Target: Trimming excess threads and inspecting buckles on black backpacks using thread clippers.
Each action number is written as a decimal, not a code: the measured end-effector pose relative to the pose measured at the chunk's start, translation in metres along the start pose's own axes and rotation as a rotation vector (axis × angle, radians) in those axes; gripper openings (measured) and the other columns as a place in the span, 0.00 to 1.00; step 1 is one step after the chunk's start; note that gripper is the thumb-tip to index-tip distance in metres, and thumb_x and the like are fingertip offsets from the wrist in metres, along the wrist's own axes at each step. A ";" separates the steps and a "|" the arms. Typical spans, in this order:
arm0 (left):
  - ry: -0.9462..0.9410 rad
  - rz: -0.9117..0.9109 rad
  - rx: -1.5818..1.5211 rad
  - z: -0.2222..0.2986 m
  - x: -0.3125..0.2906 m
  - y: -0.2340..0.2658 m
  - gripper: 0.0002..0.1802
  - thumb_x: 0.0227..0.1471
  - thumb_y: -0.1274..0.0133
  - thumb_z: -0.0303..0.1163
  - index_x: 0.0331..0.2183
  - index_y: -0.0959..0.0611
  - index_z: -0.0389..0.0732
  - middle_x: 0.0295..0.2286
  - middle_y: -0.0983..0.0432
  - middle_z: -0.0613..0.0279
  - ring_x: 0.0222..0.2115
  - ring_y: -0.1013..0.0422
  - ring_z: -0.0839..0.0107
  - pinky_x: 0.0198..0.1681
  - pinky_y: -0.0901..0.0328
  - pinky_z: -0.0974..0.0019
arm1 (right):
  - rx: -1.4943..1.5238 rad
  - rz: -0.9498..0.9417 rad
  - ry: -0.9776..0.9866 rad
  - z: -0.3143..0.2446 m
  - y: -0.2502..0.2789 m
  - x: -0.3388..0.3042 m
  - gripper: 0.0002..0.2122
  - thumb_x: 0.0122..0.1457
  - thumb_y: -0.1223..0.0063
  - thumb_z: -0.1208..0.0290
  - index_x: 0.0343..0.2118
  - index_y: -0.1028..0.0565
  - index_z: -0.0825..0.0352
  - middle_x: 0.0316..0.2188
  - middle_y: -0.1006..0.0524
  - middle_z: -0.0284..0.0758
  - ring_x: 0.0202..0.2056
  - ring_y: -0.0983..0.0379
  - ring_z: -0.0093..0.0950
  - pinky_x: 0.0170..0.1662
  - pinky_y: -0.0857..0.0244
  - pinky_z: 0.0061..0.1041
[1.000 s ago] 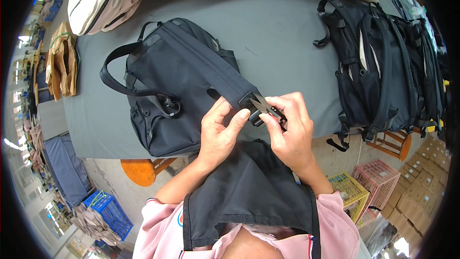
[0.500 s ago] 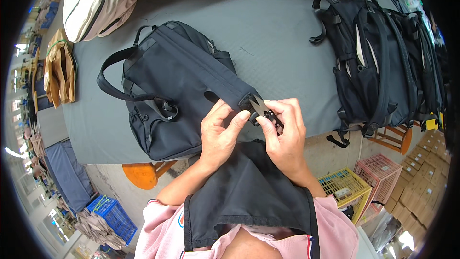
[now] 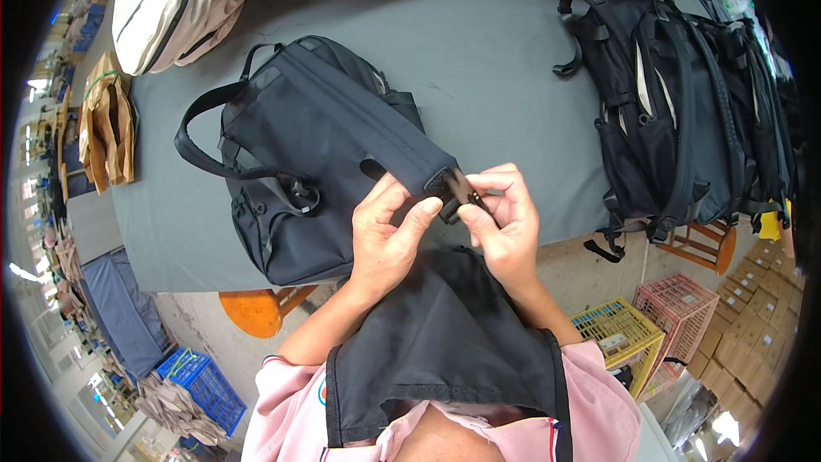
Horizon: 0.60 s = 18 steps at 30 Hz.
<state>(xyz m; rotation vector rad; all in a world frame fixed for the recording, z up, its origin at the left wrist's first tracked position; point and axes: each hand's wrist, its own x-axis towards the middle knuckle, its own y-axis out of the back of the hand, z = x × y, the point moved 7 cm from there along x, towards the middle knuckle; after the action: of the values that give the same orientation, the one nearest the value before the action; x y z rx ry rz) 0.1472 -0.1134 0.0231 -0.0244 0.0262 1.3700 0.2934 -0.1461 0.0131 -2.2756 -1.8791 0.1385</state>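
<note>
A black backpack (image 3: 316,145) lies on the grey-covered table, one padded shoulder strap (image 3: 368,115) stretched toward me. My left hand (image 3: 389,235) is closed on the near end of that strap, thumb on top and fingers underneath. Between the thumb and fingers of my right hand (image 3: 505,222) is a pair of dark thread snips (image 3: 472,195). Their blades, blurred by motion, are at the strap's end beside a dark buckle or webbing piece (image 3: 450,210). Whether the blades touch any thread is too small to make out. The other strap (image 3: 201,128) loops out on the left.
Several black backpacks (image 3: 667,111) stand along the table's right side. Beige bags (image 3: 171,8) line the far edge. Brown paper (image 3: 107,128) is at the left edge. Below are wooden stools (image 3: 252,312), a yellow crate (image 3: 620,334), a pink crate (image 3: 676,316) and a blue crate (image 3: 205,389).
My right hand has shifted slightly up and left with the snips, whose blades are now blurred against the strap end. My left hand keeps its grip, moving only a little.
</note>
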 end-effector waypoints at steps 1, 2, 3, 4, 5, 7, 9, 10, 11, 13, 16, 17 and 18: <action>0.047 -0.009 -0.056 -0.003 -0.001 -0.002 0.10 0.51 0.44 0.26 0.37 0.20 0.33 0.32 0.26 0.63 0.33 0.32 0.76 0.38 0.37 0.72 | 0.250 -0.030 -0.151 0.008 -0.003 0.000 0.12 0.54 0.45 0.81 0.40 0.32 0.71 0.36 0.34 0.33 0.24 0.33 0.15 0.21 0.41 0.13; 0.094 -0.019 -0.112 -0.005 -0.003 -0.003 0.10 0.51 0.45 0.26 0.37 0.20 0.33 0.33 0.27 0.63 0.33 0.32 0.76 0.38 0.37 0.72 | 0.241 -0.031 -0.158 0.006 -0.003 0.001 0.12 0.55 0.45 0.81 0.41 0.33 0.71 0.36 0.34 0.32 0.23 0.34 0.14 0.20 0.43 0.11; 0.095 -0.021 -0.111 -0.004 -0.002 -0.003 0.10 0.51 0.45 0.26 0.37 0.20 0.33 0.33 0.27 0.63 0.33 0.32 0.76 0.38 0.37 0.72 | 0.241 -0.029 -0.158 0.005 -0.003 0.000 0.12 0.55 0.45 0.81 0.41 0.33 0.71 0.36 0.34 0.32 0.23 0.34 0.14 0.20 0.43 0.11; 0.103 -0.030 -0.112 -0.003 -0.002 -0.003 0.10 0.52 0.45 0.27 0.37 0.20 0.33 0.34 0.27 0.63 0.34 0.32 0.76 0.39 0.37 0.72 | 0.246 -0.019 -0.155 0.004 -0.002 -0.002 0.12 0.54 0.45 0.81 0.40 0.32 0.71 0.35 0.34 0.32 0.23 0.34 0.14 0.21 0.43 0.12; 0.111 -0.039 -0.113 -0.002 -0.002 -0.004 0.11 0.52 0.45 0.27 0.38 0.20 0.33 0.35 0.27 0.63 0.35 0.32 0.76 0.40 0.37 0.72 | 0.251 -0.009 -0.152 0.002 -0.002 -0.002 0.11 0.54 0.45 0.81 0.40 0.32 0.72 0.35 0.34 0.33 0.23 0.34 0.14 0.21 0.42 0.12; 0.104 -0.036 -0.106 -0.002 -0.001 -0.003 0.11 0.52 0.46 0.28 0.38 0.20 0.33 0.35 0.27 0.63 0.36 0.32 0.75 0.41 0.38 0.71 | 0.046 -0.007 -0.071 -0.006 0.002 0.000 0.11 0.53 0.44 0.81 0.39 0.30 0.71 0.34 0.33 0.33 0.23 0.33 0.15 0.21 0.41 0.13; 0.097 -0.035 -0.099 -0.002 -0.001 -0.003 0.12 0.52 0.46 0.28 0.39 0.21 0.33 0.35 0.26 0.62 0.37 0.32 0.74 0.42 0.38 0.71 | -0.159 -0.003 0.011 -0.017 0.007 0.003 0.11 0.52 0.43 0.81 0.38 0.29 0.71 0.33 0.32 0.33 0.23 0.33 0.16 0.22 0.40 0.14; 0.098 -0.036 -0.071 -0.001 -0.002 -0.002 0.12 0.53 0.46 0.28 0.39 0.21 0.33 0.36 0.26 0.61 0.37 0.32 0.74 0.43 0.38 0.71 | -0.346 -0.050 0.129 -0.029 0.006 0.007 0.11 0.51 0.43 0.81 0.38 0.28 0.70 0.31 0.32 0.33 0.22 0.33 0.17 0.22 0.40 0.16; 0.098 -0.036 -0.043 0.000 -0.002 -0.001 0.12 0.53 0.46 0.29 0.39 0.21 0.32 0.36 0.26 0.61 0.38 0.32 0.73 0.44 0.39 0.71 | -0.533 -0.098 0.248 -0.040 0.003 0.009 0.11 0.49 0.42 0.81 0.37 0.27 0.68 0.30 0.31 0.33 0.22 0.32 0.18 0.22 0.39 0.17; 0.094 -0.043 -0.028 0.002 -0.002 -0.001 0.12 0.53 0.47 0.29 0.39 0.21 0.32 0.36 0.26 0.60 0.38 0.32 0.73 0.44 0.39 0.71 | -0.598 -0.116 0.225 -0.046 0.004 0.016 0.12 0.47 0.40 0.80 0.37 0.26 0.66 0.28 0.30 0.33 0.20 0.32 0.23 0.21 0.38 0.21; 0.085 -0.060 -0.001 0.003 -0.002 0.001 0.12 0.53 0.47 0.28 0.39 0.21 0.32 0.35 0.26 0.60 0.37 0.32 0.72 0.43 0.39 0.71 | -0.683 -0.204 0.332 -0.051 -0.001 0.022 0.12 0.46 0.39 0.79 0.36 0.26 0.66 0.28 0.30 0.34 0.20 0.31 0.26 0.21 0.37 0.24; 0.081 -0.072 0.012 0.003 -0.002 0.001 0.12 0.53 0.48 0.28 0.39 0.21 0.32 0.35 0.26 0.60 0.37 0.32 0.72 0.43 0.39 0.71 | -0.688 -0.213 0.339 -0.052 -0.002 0.024 0.12 0.46 0.39 0.79 0.35 0.26 0.66 0.27 0.30 0.34 0.20 0.30 0.28 0.21 0.36 0.24; 0.081 -0.066 0.012 0.003 -0.003 0.001 0.12 0.53 0.48 0.28 0.39 0.21 0.32 0.35 0.26 0.60 0.37 0.32 0.72 0.43 0.39 0.71 | -0.691 -0.224 0.345 -0.052 -0.003 0.025 0.12 0.45 0.39 0.78 0.35 0.26 0.66 0.27 0.30 0.34 0.20 0.30 0.29 0.21 0.36 0.25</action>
<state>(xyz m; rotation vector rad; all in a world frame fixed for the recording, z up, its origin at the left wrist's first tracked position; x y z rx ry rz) 0.1457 -0.1163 0.0266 -0.0701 0.1013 1.3023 0.3052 -0.1256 0.0662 -2.2098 -2.1777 -1.0098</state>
